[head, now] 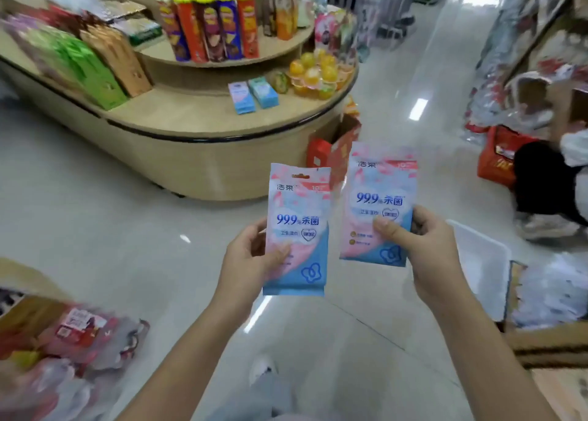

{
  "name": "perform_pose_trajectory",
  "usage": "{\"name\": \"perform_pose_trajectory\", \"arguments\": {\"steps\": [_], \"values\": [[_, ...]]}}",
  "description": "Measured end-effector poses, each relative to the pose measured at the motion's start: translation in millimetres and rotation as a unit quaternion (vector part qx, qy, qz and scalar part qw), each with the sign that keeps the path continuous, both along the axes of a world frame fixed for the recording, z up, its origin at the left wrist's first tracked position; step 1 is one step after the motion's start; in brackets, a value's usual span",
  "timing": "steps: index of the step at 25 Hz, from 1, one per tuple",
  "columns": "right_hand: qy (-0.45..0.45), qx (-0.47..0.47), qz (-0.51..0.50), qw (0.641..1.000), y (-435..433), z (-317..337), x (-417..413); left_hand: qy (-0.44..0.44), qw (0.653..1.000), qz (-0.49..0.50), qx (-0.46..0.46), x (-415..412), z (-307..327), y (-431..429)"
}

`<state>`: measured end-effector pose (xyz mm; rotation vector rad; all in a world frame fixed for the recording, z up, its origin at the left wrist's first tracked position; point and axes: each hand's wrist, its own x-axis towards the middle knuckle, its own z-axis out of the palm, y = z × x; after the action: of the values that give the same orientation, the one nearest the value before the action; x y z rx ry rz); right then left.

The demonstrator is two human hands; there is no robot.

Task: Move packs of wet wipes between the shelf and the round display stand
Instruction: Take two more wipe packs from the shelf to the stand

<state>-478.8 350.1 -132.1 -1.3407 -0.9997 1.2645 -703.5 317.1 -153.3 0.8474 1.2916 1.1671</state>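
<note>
Gripping one pack of wet wipes apiece, the hands are raised in the lower middle of the frame. The left hand (251, 258) pinches the left pack (297, 229) near its lower left edge, thumb on the printed front and fingers curled behind. The right hand (423, 245) pinches the right pack (380, 204) at its lower right, thumb across the front. Both pink-and-blue packs are upright, faces to the camera, side by side but apart, the right one higher. Beyond them, in the upper left, is the round display stand (197, 162), a tiered wooden one. Its lower tier carries two small wipe packs (251, 95) lying side by side, with fruit jelly cups (318, 73) just right of them and green boxes (89, 67) well to the left. Crisp tubes (210, 27) stand in a row on the tier above. A red carton (331, 153) sits on the floor (95, 213) against the stand's base, partly hidden by the two held packs. At the right edge a person (547, 185) crouches on the floor beside a red box (498, 162). A white tray (483, 261) lies just right of the right hand, and blurred bagged goods (79, 341) fill the lower left corner.
</note>
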Motion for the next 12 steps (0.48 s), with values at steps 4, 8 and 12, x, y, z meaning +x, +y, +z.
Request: {"name": "perform_pose_trajectory", "arguments": {"steps": [4,8,12], "values": [[0.01,-0.04,0.08,0.996,63,-20,-95,0.019,0.996,0.086,-0.004,-91,4,48],[0.02,-0.084,0.125,0.988,120,-40,-149,0.029,0.991,0.127,-0.004,-148,0,112],[0.015,-0.113,0.135,0.984,203,-65,-181,0.009,0.988,0.153,-0.019,-175,-18,194]]}}
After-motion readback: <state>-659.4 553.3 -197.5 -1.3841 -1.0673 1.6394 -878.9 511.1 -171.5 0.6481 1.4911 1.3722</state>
